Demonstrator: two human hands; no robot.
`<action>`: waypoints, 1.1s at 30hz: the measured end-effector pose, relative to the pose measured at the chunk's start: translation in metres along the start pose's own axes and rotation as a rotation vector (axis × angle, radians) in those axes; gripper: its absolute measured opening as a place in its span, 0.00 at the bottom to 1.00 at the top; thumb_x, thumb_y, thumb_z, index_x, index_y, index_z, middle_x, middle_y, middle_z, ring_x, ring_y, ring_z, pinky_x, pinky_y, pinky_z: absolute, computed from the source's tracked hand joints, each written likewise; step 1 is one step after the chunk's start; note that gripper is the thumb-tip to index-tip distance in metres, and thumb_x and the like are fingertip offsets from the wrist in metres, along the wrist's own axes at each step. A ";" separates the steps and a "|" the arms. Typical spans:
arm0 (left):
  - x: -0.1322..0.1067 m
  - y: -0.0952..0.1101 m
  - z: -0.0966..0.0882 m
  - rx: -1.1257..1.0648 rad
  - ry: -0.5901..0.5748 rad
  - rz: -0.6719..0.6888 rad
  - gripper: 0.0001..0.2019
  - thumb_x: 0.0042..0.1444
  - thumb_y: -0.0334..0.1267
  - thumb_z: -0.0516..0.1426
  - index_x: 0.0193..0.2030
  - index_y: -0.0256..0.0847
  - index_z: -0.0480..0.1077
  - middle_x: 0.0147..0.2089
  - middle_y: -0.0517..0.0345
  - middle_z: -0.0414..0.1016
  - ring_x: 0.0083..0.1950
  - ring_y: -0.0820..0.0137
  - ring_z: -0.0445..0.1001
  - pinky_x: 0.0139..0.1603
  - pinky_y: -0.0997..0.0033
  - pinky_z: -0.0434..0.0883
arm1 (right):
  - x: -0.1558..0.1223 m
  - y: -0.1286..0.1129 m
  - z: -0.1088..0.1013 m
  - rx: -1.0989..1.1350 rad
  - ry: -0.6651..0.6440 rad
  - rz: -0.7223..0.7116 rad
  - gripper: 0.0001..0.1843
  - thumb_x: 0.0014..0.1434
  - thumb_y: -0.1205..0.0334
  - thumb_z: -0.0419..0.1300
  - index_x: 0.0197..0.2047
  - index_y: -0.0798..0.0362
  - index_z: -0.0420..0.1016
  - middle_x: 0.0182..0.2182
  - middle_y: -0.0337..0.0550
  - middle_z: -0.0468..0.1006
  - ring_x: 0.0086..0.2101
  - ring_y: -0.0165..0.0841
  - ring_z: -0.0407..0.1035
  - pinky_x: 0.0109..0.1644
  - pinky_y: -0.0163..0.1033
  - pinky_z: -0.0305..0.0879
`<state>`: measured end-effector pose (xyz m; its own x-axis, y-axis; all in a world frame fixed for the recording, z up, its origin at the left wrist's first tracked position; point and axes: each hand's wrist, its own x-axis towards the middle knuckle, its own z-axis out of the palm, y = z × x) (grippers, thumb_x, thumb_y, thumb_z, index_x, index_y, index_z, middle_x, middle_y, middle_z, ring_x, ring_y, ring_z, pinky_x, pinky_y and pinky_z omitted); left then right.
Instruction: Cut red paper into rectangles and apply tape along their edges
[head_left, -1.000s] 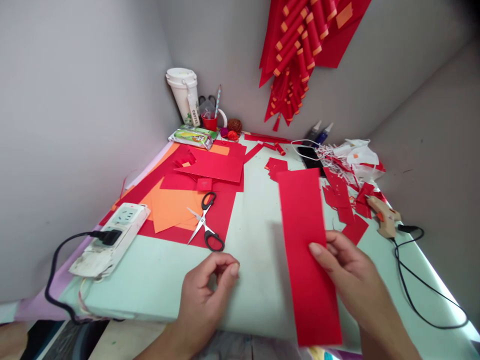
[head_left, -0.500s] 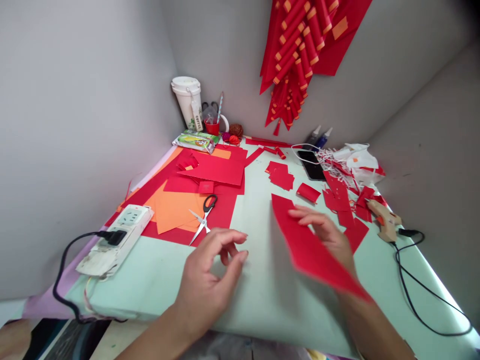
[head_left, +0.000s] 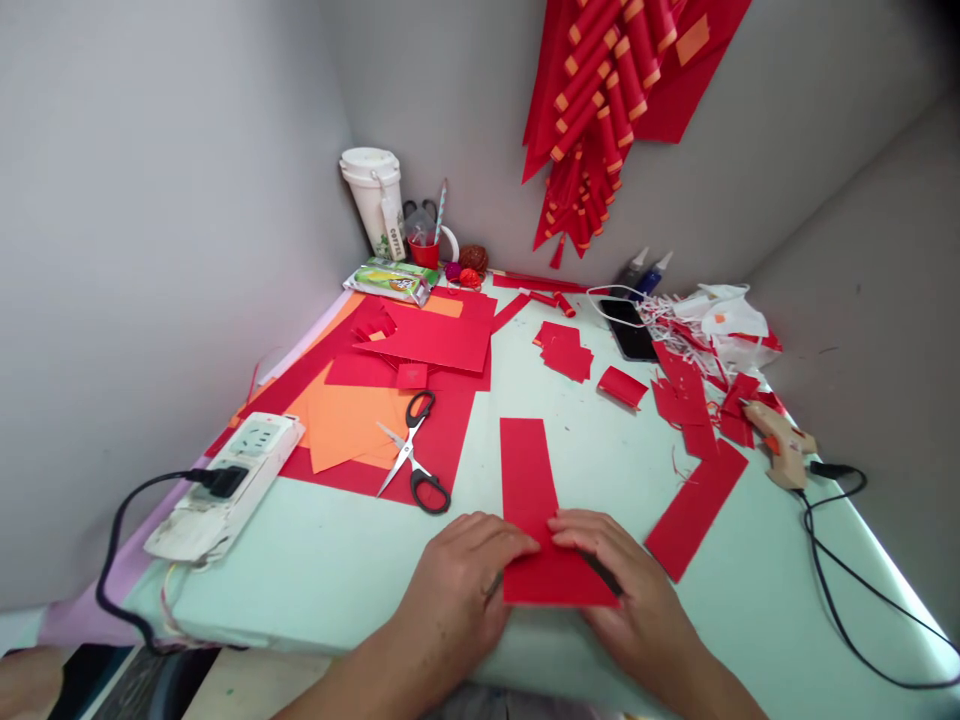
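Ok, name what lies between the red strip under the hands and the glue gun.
Head view: between the pressed strip and glue gun, a second red strip lies slantwise on the table.

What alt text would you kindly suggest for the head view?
Left hand and right hand press the near end of a red paper strip onto a pale green table; scissors lie left, a glue gun right.
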<state>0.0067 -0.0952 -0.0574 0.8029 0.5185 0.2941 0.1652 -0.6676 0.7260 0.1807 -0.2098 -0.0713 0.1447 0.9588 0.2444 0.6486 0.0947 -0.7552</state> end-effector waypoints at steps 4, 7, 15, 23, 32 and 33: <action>0.001 0.006 0.006 -0.002 -0.044 -0.186 0.06 0.61 0.39 0.56 0.41 0.42 0.74 0.33 0.57 0.79 0.34 0.67 0.75 0.36 0.71 0.71 | -0.006 -0.013 0.008 0.035 0.059 0.216 0.10 0.64 0.58 0.53 0.38 0.49 0.75 0.35 0.43 0.80 0.37 0.36 0.75 0.42 0.38 0.71; -0.001 0.005 0.012 -0.046 -0.029 -0.353 0.13 0.60 0.43 0.57 0.49 0.43 0.70 0.34 0.59 0.79 0.31 0.69 0.75 0.31 0.74 0.70 | -0.001 -0.018 0.012 0.066 0.115 0.445 0.16 0.64 0.51 0.52 0.30 0.51 0.71 0.26 0.40 0.77 0.28 0.34 0.72 0.33 0.35 0.68; -0.011 0.000 0.022 0.018 0.061 -0.405 0.29 0.61 0.37 0.54 0.67 0.44 0.49 0.39 0.58 0.77 0.34 0.69 0.77 0.34 0.73 0.73 | 0.019 -0.016 0.017 -0.020 0.109 0.607 0.23 0.62 0.47 0.53 0.54 0.52 0.68 0.36 0.43 0.80 0.31 0.35 0.75 0.33 0.36 0.70; -0.018 -0.003 0.027 0.328 0.165 -0.098 0.19 0.61 0.34 0.54 0.60 0.39 0.63 0.54 0.41 0.69 0.52 0.58 0.73 0.48 0.58 0.76 | 0.019 -0.006 0.028 -0.220 0.116 0.564 0.26 0.63 0.50 0.52 0.61 0.52 0.65 0.35 0.43 0.79 0.33 0.38 0.76 0.34 0.40 0.71; -0.013 -0.003 0.025 0.375 0.117 0.003 0.15 0.61 0.33 0.54 0.55 0.35 0.68 0.58 0.41 0.71 0.57 0.57 0.71 0.54 0.55 0.75 | 0.015 0.002 0.033 -0.302 0.134 0.374 0.22 0.67 0.55 0.49 0.60 0.53 0.68 0.48 0.49 0.78 0.46 0.39 0.74 0.46 0.42 0.72; -0.012 -0.003 0.025 0.383 0.117 0.009 0.15 0.61 0.33 0.54 0.55 0.35 0.69 0.58 0.41 0.71 0.57 0.57 0.71 0.53 0.54 0.75 | 0.015 0.003 0.034 -0.315 0.133 0.359 0.21 0.67 0.56 0.49 0.59 0.53 0.68 0.48 0.49 0.77 0.46 0.39 0.74 0.46 0.42 0.72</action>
<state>0.0106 -0.1126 -0.0791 0.7380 0.5546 0.3845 0.3781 -0.8118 0.4450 0.1597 -0.1862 -0.0902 0.4808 0.8718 0.0935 0.7318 -0.3402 -0.5905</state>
